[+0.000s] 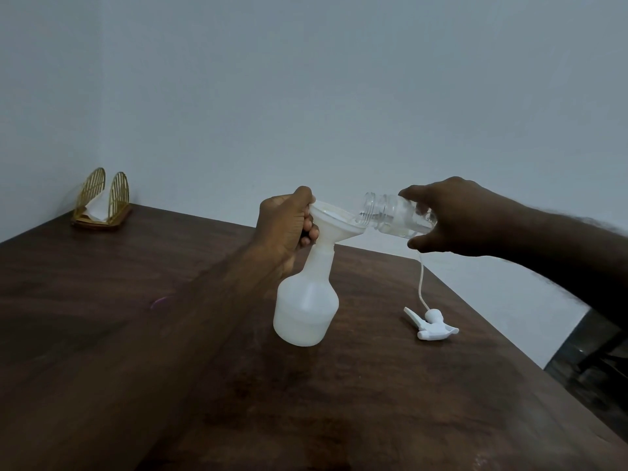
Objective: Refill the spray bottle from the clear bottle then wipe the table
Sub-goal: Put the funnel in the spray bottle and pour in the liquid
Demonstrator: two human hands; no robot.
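Gripping funnel (pixel 334 222) w/ left hand (pixel 285 229); right hand (pixel 448 215) clamps tilted clear bottle (pixel 394 215) over it.

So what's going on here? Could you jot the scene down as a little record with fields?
activity: pouring liquid through a funnel into a spray bottle
left hand: holds the funnel at its rim
right hand: grips the clear bottle, tipped with its mouth over the funnel
spray bottle: white, standing on the table, top removed
trigger sprayer: lying on the table to the right, tube attached
napkin holder: gold wire, far left corner
wiping: not started, no cloth in view
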